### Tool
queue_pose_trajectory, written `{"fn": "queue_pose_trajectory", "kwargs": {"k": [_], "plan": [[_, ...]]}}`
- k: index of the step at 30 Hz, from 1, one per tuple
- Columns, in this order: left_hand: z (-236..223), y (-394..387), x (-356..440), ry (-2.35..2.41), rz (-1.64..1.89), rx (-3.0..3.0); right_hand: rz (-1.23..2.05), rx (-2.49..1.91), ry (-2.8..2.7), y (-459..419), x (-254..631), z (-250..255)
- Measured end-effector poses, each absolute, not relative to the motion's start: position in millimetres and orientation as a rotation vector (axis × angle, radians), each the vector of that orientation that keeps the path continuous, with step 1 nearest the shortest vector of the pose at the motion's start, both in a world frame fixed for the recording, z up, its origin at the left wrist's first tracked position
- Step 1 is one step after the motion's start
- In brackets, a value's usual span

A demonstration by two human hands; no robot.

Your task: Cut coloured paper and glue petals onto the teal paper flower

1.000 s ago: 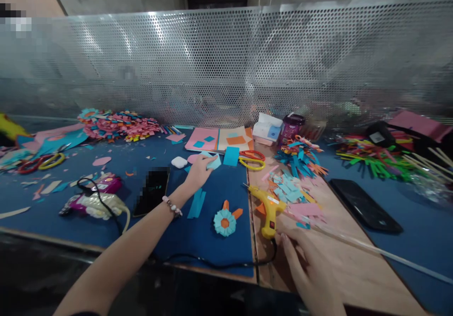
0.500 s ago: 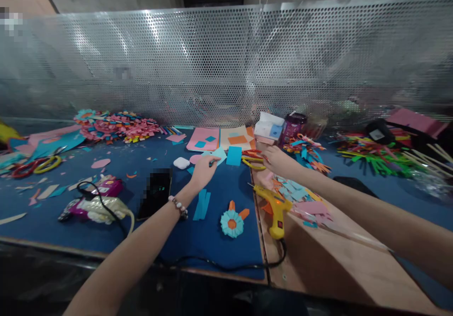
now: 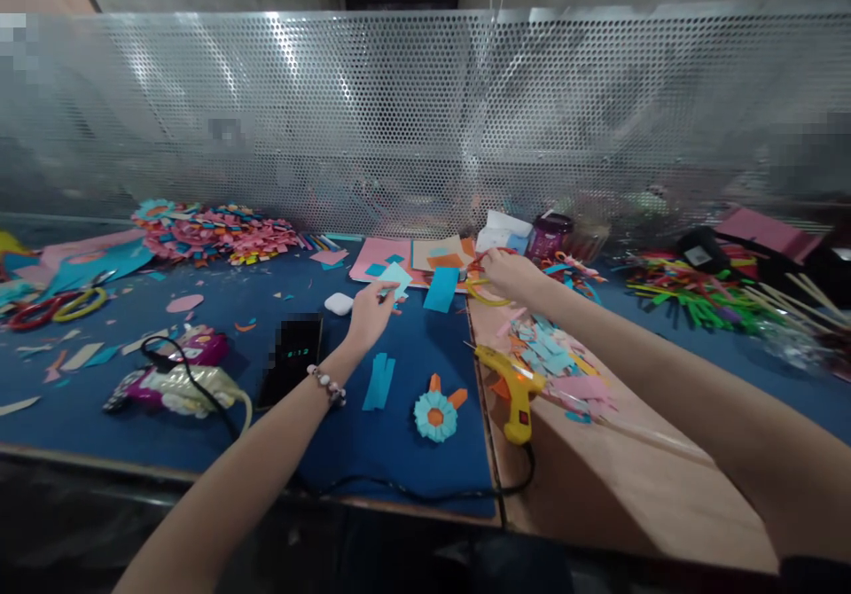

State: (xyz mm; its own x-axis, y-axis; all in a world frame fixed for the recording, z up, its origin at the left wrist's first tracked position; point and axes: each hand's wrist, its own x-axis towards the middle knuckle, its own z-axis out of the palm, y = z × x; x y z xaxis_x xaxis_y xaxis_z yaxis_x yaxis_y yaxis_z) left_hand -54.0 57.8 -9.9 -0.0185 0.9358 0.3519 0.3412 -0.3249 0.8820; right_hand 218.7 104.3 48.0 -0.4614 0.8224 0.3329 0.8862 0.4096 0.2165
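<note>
My left hand (image 3: 373,312) is closed in a pinch on a light blue piece of paper (image 3: 400,277), just in front of the stacked sheets. My right hand (image 3: 509,273) is closed around scissors (image 3: 488,294) with red and yellow handles; their blades are hard to make out. Between the two hands a bright blue paper rectangle (image 3: 441,291) sits at a slant. Nearer to me lie blue paper strips (image 3: 379,381) and a light blue paper flower (image 3: 435,415) with an orange centre and two orange tabs.
A yellow glue gun (image 3: 515,390) lies on the bare wood at right, its cord running along the front. Paper scraps (image 3: 549,346) are heaped beyond it. A phone (image 3: 292,359) and a white case (image 3: 339,304) lie at left. A perforated metal panel (image 3: 399,124) closes the back.
My left hand has drawn slightly back and left with the light blue paper. The scissors have lifted and turned in my right hand. The bright blue rectangle now slants.
</note>
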Motion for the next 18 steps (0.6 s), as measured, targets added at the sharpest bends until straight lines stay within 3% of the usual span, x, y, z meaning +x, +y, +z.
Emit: {"fn": "queue_pose_trajectory", "kwargs": {"k": [10, 14, 18], "plan": [[-4.4, 50.0, -49.1, 1.338, 1.321, 1.812, -1.051, -1.656, -2.143, 76.9, 260.9, 79.4], [1.3, 38.9, -34.0, 1.242, 1.211, 1.958, -0.972, -1.52, -2.152, 56.0, 261.2, 82.8], [10.7, 21.2, -14.5, 1.17, 1.085, 2.074, -0.683, -1.372, -2.108, 28.6, 221.9, 69.6]]}}
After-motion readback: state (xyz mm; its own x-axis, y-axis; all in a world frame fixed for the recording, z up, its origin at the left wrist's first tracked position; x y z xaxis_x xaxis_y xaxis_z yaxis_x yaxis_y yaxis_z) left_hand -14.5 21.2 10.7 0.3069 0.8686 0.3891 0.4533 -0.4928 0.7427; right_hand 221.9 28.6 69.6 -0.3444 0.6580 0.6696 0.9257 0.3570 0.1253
